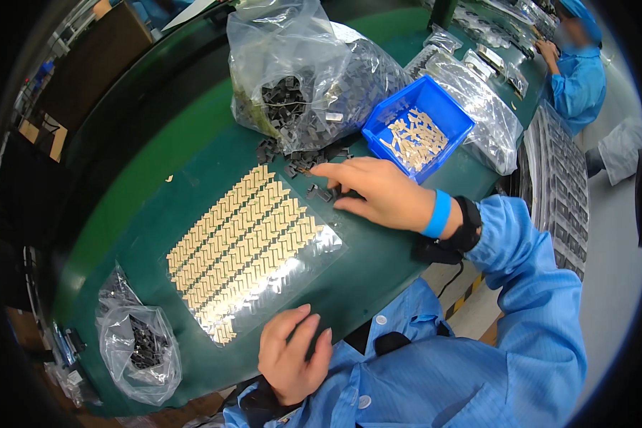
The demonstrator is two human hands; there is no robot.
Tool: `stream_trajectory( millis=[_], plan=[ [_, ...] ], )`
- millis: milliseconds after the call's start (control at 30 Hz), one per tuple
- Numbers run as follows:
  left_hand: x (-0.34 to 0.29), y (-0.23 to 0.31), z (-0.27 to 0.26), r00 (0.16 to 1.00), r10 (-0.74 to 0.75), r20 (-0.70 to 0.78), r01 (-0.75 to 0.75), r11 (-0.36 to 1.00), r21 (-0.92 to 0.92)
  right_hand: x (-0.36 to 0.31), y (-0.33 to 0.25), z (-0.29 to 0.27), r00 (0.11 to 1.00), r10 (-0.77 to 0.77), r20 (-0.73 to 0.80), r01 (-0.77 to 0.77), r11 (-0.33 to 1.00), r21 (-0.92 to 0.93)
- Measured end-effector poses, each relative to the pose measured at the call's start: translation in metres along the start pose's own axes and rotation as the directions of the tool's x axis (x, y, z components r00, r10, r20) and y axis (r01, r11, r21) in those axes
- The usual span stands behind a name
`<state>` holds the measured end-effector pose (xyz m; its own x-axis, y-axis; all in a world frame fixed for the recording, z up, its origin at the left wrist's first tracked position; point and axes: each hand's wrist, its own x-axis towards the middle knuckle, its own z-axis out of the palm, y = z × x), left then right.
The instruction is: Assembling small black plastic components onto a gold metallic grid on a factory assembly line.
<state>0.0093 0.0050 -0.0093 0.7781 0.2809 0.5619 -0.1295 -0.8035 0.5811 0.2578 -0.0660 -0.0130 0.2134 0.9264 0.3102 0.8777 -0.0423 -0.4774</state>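
Observation:
My right hand [381, 191] reaches over small black plastic parts [319, 192] on the green table. Its index finger and thumb are apart, and a few of these parts lie between and beside them; the other fingers are partly hidden. More black parts [299, 160] spill at the mouth of a large clear plastic bag [271, 53]. Near the front edge, my left hand [292, 354] is open with fingers spread and holds nothing. Between the hands and to the left lies a clear sheet [314, 260] bearing diagonal rows of small cream-coloured angular pieces [239, 239].
Behind my right hand stands a blue bin [384, 146] with loose cream pieces inside. A smaller bag of black parts [146, 342] sits at the near left. Clear bags [496, 135] and stacked trays [560, 185] line the right. A co-worker in blue [578, 78] is at far right.

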Motion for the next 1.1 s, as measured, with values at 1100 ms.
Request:
stream_trajectory(
  millis=[1100],
  plan=[
    [-0.002,0.007,0.004,0.664,-0.733,0.147,0.39,0.172,-0.905,-0.04,-0.109,0.045,0.905,0.409,0.121,-0.081,-0.114,0.99]
  ],
)
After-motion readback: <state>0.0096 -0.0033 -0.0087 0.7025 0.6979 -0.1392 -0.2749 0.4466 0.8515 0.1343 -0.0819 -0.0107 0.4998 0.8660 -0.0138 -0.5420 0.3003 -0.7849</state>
